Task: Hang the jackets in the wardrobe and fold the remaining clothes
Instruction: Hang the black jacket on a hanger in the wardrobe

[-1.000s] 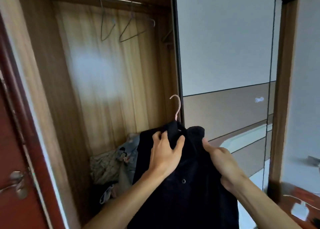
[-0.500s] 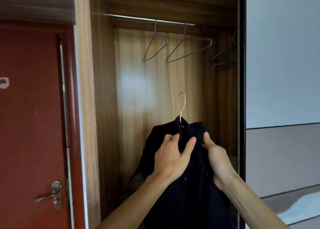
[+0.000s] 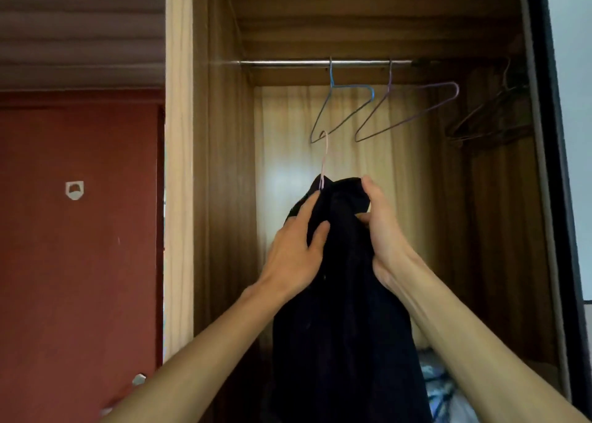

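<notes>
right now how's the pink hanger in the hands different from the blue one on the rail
The pink hanger carries the black jacket and is held up by the left hand and right hand, its hook below the rail. The blue hanger is bare and already hooked on that rail. Both are thin wire hangers.

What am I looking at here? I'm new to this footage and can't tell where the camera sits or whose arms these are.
The camera is worn on a person's head, looking forward at their own bare arms; there is no machine. The left hand and right hand both grip a black jacket near its collar. It sits on a pink hanger whose hook is below the metal rail of an open wardrobe, not yet on it. A blue hanger and a purple hanger hang empty there. A red door stands to the left.
</notes>
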Demonstrator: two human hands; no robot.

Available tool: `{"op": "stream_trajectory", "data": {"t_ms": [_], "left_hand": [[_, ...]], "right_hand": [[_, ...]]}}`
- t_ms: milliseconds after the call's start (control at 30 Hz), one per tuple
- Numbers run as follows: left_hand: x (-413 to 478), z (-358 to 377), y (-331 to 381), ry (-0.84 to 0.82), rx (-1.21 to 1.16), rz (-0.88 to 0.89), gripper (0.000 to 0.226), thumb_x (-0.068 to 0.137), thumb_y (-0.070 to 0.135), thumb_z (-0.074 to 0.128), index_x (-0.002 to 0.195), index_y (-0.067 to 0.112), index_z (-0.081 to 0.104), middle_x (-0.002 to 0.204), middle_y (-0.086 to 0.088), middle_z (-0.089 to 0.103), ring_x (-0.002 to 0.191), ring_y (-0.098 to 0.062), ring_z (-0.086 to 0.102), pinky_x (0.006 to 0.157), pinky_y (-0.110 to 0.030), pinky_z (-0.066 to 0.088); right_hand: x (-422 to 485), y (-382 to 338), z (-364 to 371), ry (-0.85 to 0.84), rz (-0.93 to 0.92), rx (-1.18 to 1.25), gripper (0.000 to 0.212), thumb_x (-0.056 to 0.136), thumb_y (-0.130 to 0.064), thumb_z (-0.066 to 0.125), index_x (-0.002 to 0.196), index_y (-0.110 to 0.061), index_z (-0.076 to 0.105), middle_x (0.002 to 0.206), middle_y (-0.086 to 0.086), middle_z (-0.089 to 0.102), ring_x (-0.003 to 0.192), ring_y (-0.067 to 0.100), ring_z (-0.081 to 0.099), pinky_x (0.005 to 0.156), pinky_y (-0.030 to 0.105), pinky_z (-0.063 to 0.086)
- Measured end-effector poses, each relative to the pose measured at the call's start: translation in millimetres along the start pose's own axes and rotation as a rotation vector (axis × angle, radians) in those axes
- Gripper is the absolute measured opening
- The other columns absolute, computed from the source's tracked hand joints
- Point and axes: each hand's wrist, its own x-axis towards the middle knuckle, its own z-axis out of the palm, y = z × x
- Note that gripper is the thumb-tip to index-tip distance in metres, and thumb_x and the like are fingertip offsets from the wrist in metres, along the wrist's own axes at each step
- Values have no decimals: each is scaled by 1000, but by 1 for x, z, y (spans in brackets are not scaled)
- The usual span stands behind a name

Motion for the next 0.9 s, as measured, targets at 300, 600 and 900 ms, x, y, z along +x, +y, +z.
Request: {"op": "stream_trajectory", "data": {"t_ms": [300, 600, 900], "left_hand": [[107, -10, -17, 95, 130, -74, 61, 96, 66, 18, 154, 47, 17, 154, 1, 42, 139, -23, 42, 115, -51, 33], [191, -29, -21, 239, 257, -171, 64, 96, 71, 17, 155, 47, 8, 155, -16, 32, 142, -35, 33, 118, -54, 25], [252, -47, -37, 261, 225, -117, 55, 100, 59, 27, 153, 49, 18, 154, -9, 38, 142, -30, 37, 116, -51, 33]], "right_hand": [[109, -52, 60, -50, -148, 9, 67, 74, -72, 51, 99, -15, 76, 96, 10, 77, 91, 26, 74, 89, 46, 58], [197, -115, 102, -95, -253, 25, 59, 87, -65, 47, 112, -15, 63, 109, 8, 67, 99, 25, 64, 96, 43, 52], [250, -147, 123, -72, -282, 2, 62, 87, -63, 45, 117, -13, 65, 112, 9, 68, 99, 27, 65, 96, 46, 52]]}}
